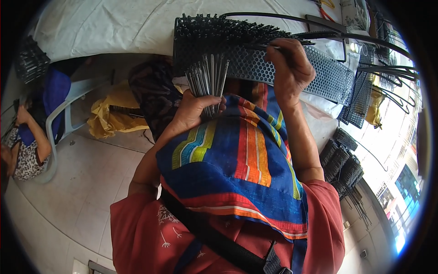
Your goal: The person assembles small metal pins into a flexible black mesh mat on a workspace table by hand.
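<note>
My left hand [196, 107] is closed around a bundle of thin, shiny metal strips [207, 75], which fan out upward from the fist over my lap. Raised to the right, my right hand [292, 68] is pinched at the upper edge of a dark perforated metal panel [319, 71]. A slim dark strip appears to run left from those fingertips; its end is lost against the panel. Dense rows of short black strip ends [228, 29] stand along the panel's left and middle part, just left of my right hand.
A pale cloth-covered table [114, 27] spreads behind the panel. Long black curved rods [378, 41] reach over at the right, above more perforated panels [360, 100]. Black bundles [342, 160] lie lower right. Another person [32, 146] sits at the left by a white chair [68, 118] and yellow sack [109, 114].
</note>
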Tool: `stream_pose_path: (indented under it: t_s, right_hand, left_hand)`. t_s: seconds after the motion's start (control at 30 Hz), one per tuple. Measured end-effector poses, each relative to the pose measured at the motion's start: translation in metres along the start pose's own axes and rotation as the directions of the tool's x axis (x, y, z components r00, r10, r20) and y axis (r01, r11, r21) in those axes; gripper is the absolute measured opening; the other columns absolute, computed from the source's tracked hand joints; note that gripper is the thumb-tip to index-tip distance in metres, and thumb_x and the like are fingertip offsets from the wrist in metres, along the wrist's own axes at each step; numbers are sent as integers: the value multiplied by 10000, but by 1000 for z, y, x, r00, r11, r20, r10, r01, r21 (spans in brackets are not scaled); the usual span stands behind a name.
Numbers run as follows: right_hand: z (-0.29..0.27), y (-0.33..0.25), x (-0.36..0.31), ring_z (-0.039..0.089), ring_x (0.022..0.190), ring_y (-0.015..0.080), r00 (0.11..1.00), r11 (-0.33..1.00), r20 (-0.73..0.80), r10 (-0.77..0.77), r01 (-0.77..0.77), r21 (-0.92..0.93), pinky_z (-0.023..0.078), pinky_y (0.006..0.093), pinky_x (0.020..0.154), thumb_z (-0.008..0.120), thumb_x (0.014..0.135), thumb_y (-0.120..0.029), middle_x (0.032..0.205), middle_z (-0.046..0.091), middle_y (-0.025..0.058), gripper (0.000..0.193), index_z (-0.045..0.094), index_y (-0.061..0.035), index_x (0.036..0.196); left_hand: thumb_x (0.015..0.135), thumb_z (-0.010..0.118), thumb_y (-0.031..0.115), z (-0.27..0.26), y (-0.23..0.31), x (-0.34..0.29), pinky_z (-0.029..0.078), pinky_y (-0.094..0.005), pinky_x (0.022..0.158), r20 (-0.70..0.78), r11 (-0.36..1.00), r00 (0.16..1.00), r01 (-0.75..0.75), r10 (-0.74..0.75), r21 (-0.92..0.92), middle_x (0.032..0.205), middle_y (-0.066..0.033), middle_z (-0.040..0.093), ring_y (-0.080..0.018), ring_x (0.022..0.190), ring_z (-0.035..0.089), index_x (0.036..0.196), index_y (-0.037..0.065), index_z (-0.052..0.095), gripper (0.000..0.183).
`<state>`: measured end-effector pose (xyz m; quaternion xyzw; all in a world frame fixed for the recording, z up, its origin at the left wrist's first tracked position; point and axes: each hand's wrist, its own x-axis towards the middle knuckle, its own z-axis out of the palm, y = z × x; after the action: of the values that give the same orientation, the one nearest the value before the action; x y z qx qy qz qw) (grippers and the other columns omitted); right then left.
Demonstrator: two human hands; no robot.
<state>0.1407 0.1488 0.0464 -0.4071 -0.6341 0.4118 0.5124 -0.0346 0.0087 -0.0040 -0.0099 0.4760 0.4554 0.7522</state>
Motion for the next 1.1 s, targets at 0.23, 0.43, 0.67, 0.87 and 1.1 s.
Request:
stream_pose_path:
  t_s: [0.23, 0.43, 0.67, 0.87, 1.1]
  right_hand:
    - [-6, 6, 1, 637, 703, 97, 993, 994, 108, -41, 52, -95, 520, 210, 627, 649, 825, 118, 868, 662, 56, 152, 666, 32, 949]
    - [-2, 5, 8, 643, 710, 139, 979, 960, 125, -158, 182, -212, 509, 243, 649, 741, 736, 68, 782, 650, 68, 162, 673, -3, 864]
    - [3, 2, 11, 643, 703, 182, 964, 931, 184, -192, 238, -276, 516, 261, 651, 759, 720, 44, 777, 648, 84, 163, 674, -4, 850]
    - [14, 1, 15, 636, 640, 170, 962, 883, 227, -153, 237, -406, 508, 271, 590, 769, 725, 1, 742, 632, 59, 151, 697, -45, 849]
    - [18, 8, 14, 649, 627, 221, 939, 823, 253, -233, 329, -463, 510, 286, 561, 790, 725, -76, 729, 631, 66, 148, 709, -80, 849]
  left_hand:
    - [762, 671, -66, -3, -3, 2, 572, -344, 615, 10, 999, 1000, -26, 25, 44, 832, -146, 693, -229, 699, 681, 1021, -25, 633, 265]
    - [761, 682, -61, -1, -1, 3, 569, -333, 612, 48, 998, 998, -30, 27, 53, 822, -124, 690, -212, 701, 677, 1015, -9, 643, 262]
    - [753, 684, -94, 1, -2, 2, 560, -319, 575, 12, 998, 998, -61, 61, -17, 784, -127, 681, -211, 659, 670, 991, -20, 632, 254]
    - [749, 692, -89, 2, 0, 4, 558, -321, 568, 11, 999, 999, -33, 32, 14, 779, -131, 681, -214, 649, 672, 960, -29, 641, 226]
    - [747, 696, -88, 5, 0, 4, 557, -322, 563, -16, 1000, 1000, -13, 13, -13, 782, -131, 682, -212, 634, 669, 945, -31, 644, 212]
